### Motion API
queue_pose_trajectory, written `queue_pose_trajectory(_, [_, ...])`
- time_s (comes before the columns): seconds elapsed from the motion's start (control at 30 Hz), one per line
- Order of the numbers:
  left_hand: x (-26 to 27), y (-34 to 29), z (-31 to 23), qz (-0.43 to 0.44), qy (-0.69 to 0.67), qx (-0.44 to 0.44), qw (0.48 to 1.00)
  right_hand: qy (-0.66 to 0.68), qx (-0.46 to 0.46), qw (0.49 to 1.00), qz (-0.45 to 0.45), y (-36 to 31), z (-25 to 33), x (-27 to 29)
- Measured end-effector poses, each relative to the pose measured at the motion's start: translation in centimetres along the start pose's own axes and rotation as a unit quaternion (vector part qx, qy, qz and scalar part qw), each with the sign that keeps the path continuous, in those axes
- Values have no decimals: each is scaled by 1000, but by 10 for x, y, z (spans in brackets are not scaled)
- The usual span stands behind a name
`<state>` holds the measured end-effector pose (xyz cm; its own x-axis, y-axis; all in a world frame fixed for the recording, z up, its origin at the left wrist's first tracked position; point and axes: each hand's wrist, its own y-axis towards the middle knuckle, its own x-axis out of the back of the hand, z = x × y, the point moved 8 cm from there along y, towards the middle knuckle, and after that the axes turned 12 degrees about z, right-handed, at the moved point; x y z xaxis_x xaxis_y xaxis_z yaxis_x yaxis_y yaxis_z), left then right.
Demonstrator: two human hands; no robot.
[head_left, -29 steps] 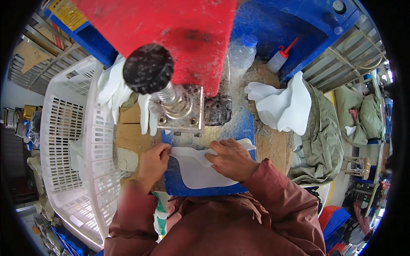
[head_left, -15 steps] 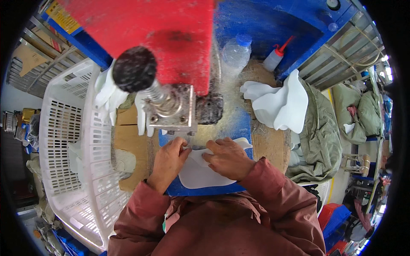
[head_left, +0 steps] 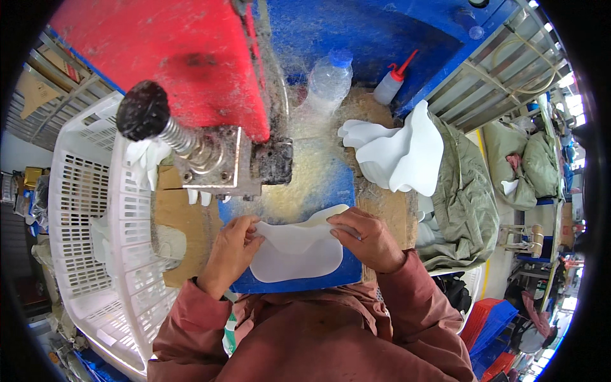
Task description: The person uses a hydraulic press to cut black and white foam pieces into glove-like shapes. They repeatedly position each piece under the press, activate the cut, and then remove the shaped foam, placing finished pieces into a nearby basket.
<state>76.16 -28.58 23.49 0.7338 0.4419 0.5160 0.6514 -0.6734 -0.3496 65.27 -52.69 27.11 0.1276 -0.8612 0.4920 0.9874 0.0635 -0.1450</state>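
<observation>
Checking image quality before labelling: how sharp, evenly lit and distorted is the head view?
Head view: sharp on both hands, left hand and right hand, holding the flat white foam piece; straight edges bow toward the black fisheye rim; overexposed at upper right.

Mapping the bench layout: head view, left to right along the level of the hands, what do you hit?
White plastic basket → left hand → white flat piece on the blue work plate → right hand → olive-green cloth.
</observation>
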Motion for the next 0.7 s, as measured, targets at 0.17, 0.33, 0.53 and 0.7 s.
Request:
queue_pose_trajectory(0.17, [-7, -9, -50, -75, 203, -71, 974, -1, 18, 998, -59, 4, -2, 0])
queue_pose_trajectory(0.33, [-32, 0, -62, -48, 178, -118, 976, -27, 27, 996, -85, 12, -5, -2])
queue_pose_trajectory(0.53, [-38, -2, -50, -67, 188, -105, 974, -56, 35, 994, -83, 21, -11, -7])
queue_pose_trajectory(0.7, [-37, -1, -49, -72, 179, -109, 975, -64, 29, 995, -73, 25, -15, -13])
